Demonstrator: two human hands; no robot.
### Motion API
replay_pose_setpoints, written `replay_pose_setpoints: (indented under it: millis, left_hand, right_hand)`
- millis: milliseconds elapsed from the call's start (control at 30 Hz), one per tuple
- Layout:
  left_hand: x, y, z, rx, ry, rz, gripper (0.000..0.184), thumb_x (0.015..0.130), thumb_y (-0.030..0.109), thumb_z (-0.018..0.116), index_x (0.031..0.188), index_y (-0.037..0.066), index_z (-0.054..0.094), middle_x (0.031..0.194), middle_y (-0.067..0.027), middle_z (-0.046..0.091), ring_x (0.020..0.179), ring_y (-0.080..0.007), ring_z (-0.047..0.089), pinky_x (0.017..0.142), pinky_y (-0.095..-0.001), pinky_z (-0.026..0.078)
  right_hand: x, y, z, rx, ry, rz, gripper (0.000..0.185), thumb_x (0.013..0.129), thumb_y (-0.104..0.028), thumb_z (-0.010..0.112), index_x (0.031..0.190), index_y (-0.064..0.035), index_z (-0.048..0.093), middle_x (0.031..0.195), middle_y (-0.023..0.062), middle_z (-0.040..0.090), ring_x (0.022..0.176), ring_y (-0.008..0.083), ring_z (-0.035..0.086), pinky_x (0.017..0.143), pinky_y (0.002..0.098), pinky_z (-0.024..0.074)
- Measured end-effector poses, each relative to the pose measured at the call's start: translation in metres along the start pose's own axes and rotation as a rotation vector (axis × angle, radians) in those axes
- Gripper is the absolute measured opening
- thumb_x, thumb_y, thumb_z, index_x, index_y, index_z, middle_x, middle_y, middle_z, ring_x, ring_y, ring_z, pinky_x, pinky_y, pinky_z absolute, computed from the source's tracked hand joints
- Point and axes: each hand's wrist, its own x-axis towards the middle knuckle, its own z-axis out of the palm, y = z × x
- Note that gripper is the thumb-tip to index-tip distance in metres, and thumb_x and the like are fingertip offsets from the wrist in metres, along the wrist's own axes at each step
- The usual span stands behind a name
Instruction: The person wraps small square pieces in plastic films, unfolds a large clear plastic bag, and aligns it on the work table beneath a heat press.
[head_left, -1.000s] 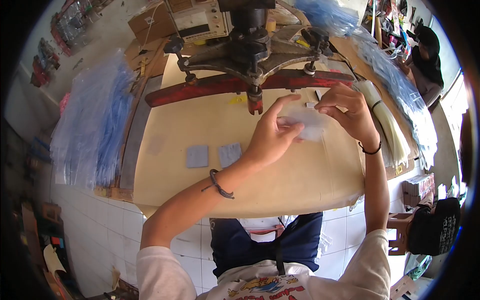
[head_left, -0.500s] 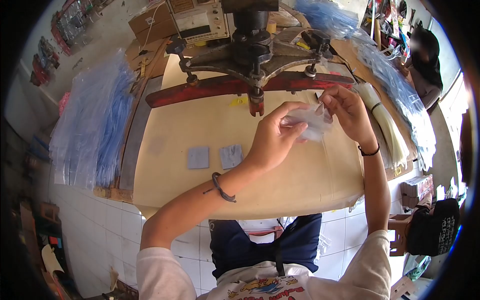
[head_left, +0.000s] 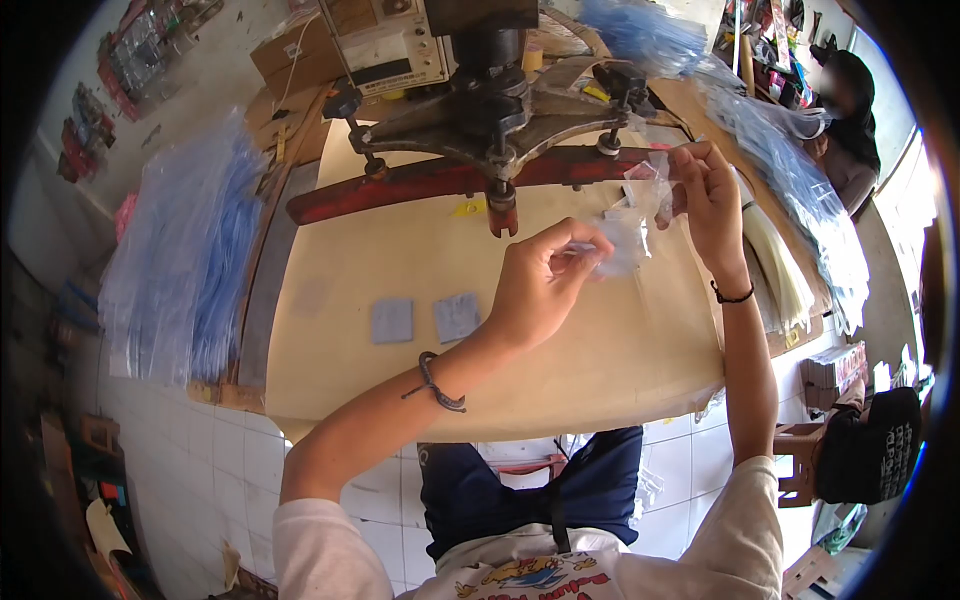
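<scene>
My left hand (head_left: 545, 280) is closed in a pinch on a small clear plastic piece (head_left: 624, 240), in front of the press's red bar. To the right, my right hand (head_left: 710, 205) pinches a crumpled strip of clear plastic film (head_left: 655, 185) between thumb and fingers. The two bits of plastic meet or overlap; whether they are joined I cannot tell. Left of my left forearm, a bluish plastic square (head_left: 392, 320) and a second bluish square (head_left: 457, 317) lie side by side on the tan board cover (head_left: 560, 390).
Over the table's back stands a machine press (head_left: 500, 110) with a long red bar (head_left: 420, 180). Stacks of clear bluish plastic sheets (head_left: 180, 260) lie left, more plastic sheets (head_left: 800, 180) right, beside a bundle of pale strips (head_left: 775, 265). Another person (head_left: 850, 130) sits at far right.
My right hand has moved up and away from my left, drawing the clear film out between them. My left hand has shifted slightly down. The view has tilted a little.
</scene>
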Motion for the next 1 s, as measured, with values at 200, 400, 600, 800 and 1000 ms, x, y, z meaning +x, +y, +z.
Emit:
replay_pose_setpoints:
  millis: [200,400,600,800,1000]
  left_hand:
    - [-0.002,0.005,0.003,-0.143,0.035,-0.214,0.024,0.098,0.002,0.063,0.121,-0.003,0.059,0.109,-0.0082,0.067,0.102,-0.0168,0.069,0.085,-0.0331,0.063]
    - [0.002,0.001,0.002,-0.174,-0.063,-0.367,0.030,0.099,0.005,0.060,0.127,-0.007,0.057,0.114,-0.0125,0.067,0.104,-0.0182,0.069,0.085,-0.0350,0.063]
    - [0.002,0.002,0.000,-0.303,-0.062,-0.476,0.034,0.105,0.020,0.050,0.128,-0.005,0.057,0.118,-0.0136,0.067,0.106,-0.0216,0.069,0.085,-0.0369,0.063]
    - [0.004,0.013,-0.002,-0.459,-0.031,-0.524,0.038,0.107,0.027,0.049,0.128,-0.004,0.057,0.120,-0.0132,0.066,0.106,-0.0218,0.069,0.086,-0.0374,0.062]
    - [0.000,-0.009,0.000,-0.261,-0.079,-0.366,0.031,0.105,0.013,0.056,0.130,-0.005,0.056,0.118,-0.0110,0.066,0.108,-0.0189,0.067,0.089,-0.0370,0.063]
  right_hand:
    - [-0.006,-0.014,0.001,0.073,0.125,-0.150,0.019,0.108,-0.018,0.053,0.108,0.0011,0.058,0.084,0.0044,0.063,0.062,0.0079,0.061,0.052,0.0250,0.0488]
    - [-0.015,-0.008,0.019,-0.431,-0.274,-0.312,0.010,0.096,-0.010,0.067,0.101,-0.0009,0.068,0.084,0.0076,0.070,0.063,0.0149,0.063,0.060,0.0295,0.0508]
    - [-0.015,-0.005,0.022,-0.495,-0.219,-0.364,0.010,0.092,-0.009,0.071,0.100,-0.0025,0.070,0.082,0.0095,0.070,0.064,0.0195,0.063,0.061,0.0330,0.0499]
    - [-0.016,-0.010,0.024,-0.517,-0.285,-0.352,0.011,0.091,-0.009,0.072,0.100,-0.0027,0.072,0.084,0.0096,0.070,0.066,0.0189,0.064,0.061,0.0322,0.0512]
    - [-0.014,-0.009,0.023,-0.437,-0.373,-0.324,0.008,0.091,-0.006,0.072,0.098,-0.0025,0.074,0.089,0.0077,0.071,0.071,0.0167,0.064,0.060,0.0303,0.0521]
